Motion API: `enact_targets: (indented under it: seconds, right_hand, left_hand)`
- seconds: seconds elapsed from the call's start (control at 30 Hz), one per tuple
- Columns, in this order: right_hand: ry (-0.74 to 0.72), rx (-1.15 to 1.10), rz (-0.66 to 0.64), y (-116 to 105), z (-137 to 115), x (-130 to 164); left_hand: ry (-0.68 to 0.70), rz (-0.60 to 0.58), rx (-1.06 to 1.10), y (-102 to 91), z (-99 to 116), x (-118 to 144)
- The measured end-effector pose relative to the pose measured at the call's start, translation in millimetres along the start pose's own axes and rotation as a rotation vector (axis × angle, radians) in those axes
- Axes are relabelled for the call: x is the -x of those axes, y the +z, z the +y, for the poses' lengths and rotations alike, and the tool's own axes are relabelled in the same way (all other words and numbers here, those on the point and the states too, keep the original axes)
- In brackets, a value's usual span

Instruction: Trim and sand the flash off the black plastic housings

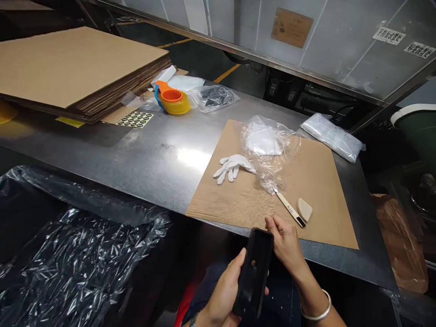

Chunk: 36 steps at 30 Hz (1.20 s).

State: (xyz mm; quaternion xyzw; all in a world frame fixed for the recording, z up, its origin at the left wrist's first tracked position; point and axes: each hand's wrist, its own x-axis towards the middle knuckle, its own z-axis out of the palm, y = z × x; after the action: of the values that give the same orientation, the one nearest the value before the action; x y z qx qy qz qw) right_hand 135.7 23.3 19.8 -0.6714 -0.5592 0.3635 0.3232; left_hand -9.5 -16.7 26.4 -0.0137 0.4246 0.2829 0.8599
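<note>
My left hand is wrapped round a black, rectangular, hollow case-like piece and holds it tilted below the table's front edge. At the upper right corner of that piece is my right hand, its fingers curled closed; whatever they grip is hidden. Just beyond, on a cardboard sheet, lies a slim pale-handled tool marked A26. Beside it rests a beige wedge-shaped piece. A white glove and a crumpled clear plastic bag with something white inside lie farther back.
Stacked cardboard sheets fill the metal table's back left. A tape roll in an orange and blue dispenser, a sticker sheet and a clear bag are nearby. Folded plastic lies right. Black plastic sheeting is at the left.
</note>
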Motion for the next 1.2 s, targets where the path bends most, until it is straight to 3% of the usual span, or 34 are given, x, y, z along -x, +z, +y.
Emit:
enact_targets:
  seconds: [0.07,0.2,0.3,0.47,0.67,0.9,1.2]
  right_hand:
    - [-0.015,-0.038,-0.007,1.5,-0.8,1.1]
    - [-0.072,-0.072,-0.077,2.7,-4.5,2.7]
    - [-0.074,-0.065,-0.032,4.2,-4.7,-0.6]
    - [0.016,-0.155,0.001,7.6,0.8,-9.4]
    - [0.129,-0.374,-0.089,13.2,3.4,-8.2]
    - [0.286,-0.618,-0.134,25.0,4.7,-8.2]
    - [0.331,-0.756,-0.154,27.6,-0.1,-6.1]
  left_hand:
    - [-0.006,-0.062,0.029,2.3,4.6,0.2]
    - [0.002,-0.027,0.076,4.2,10.8,-1.3]
    - [-0.029,-0.028,0.093,3.8,12.3,-3.3]
    - [-0.070,-0.052,0.124,4.3,18.6,-5.4]
    - [0.112,-0.051,-0.020,8.7,28.3,0.4]
    - [0.140,-0.108,-0.035,7.5,33.2,9.5]
    - [0.189,-0.202,0.061,-2.1,31.0,5.1]
